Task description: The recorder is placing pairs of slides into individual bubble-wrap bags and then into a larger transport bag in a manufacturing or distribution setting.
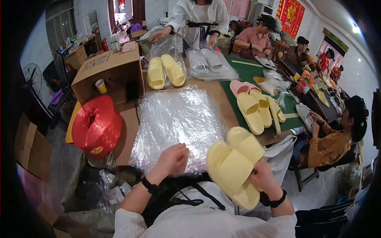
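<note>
Brown tabletop (pixel 129 121) carries clear bags (pixel 178 115) at its near edge. My right hand (pixel 264 177) grips yellow slippers (pixel 237 160) near that edge; my left hand (pixel 172 159), apart, curls over the bags, pinch unclear. Likely step: bag separation; next move requires one opened mouth.

We have clear room over the flat plastic bags (pixel 178 121) ahead of our left hand (pixel 171 160); the red twine roll (pixel 97 127) bars the worktop's (pixel 128 133) left edge, the open carton (pixel 123 65) its far-left corner, and slippers (pixel 251 110) on the green mat (pixel 235 62) the right edge.
</note>
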Available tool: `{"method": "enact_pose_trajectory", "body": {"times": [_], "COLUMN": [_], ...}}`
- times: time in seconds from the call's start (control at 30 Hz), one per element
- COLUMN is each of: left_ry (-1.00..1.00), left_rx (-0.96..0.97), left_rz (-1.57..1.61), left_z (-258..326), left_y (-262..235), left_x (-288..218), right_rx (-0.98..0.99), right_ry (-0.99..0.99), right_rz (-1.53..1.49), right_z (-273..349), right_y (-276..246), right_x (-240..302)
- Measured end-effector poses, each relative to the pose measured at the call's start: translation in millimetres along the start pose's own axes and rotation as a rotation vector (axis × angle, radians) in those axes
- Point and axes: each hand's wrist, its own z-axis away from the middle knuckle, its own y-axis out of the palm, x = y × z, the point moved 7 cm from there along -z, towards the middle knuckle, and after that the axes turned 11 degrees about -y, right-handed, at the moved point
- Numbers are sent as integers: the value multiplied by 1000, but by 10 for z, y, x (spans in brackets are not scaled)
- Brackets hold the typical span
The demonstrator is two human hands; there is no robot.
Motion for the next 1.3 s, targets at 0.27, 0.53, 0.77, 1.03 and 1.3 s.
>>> {"method": "enact_pose_trajectory", "body": {"times": [0.27,0.53,0.77,1.03,1.3], "left_ry": [-329,100,133,155,50], "left_rx": [-28,18,122,176,281], "left_rz": [246,11,223,249,340], "left_z": [-93,-21,-105,-143,-15], "left_y": [-157,-200,-289,-384,-584], "left_x": [57,-526,-756,-746,-506], "right_rx": [462,177,50,-38,-186], "right_ry": [-128,-118,-58,-189,37], "right_rz": [44,13,89,168,-99], "right_z": [-83,-448,-835,-1720,-2334], "right_y": [936,867,1169,1872,1947], "right_x": [2,47,-8,-151,-158]}}
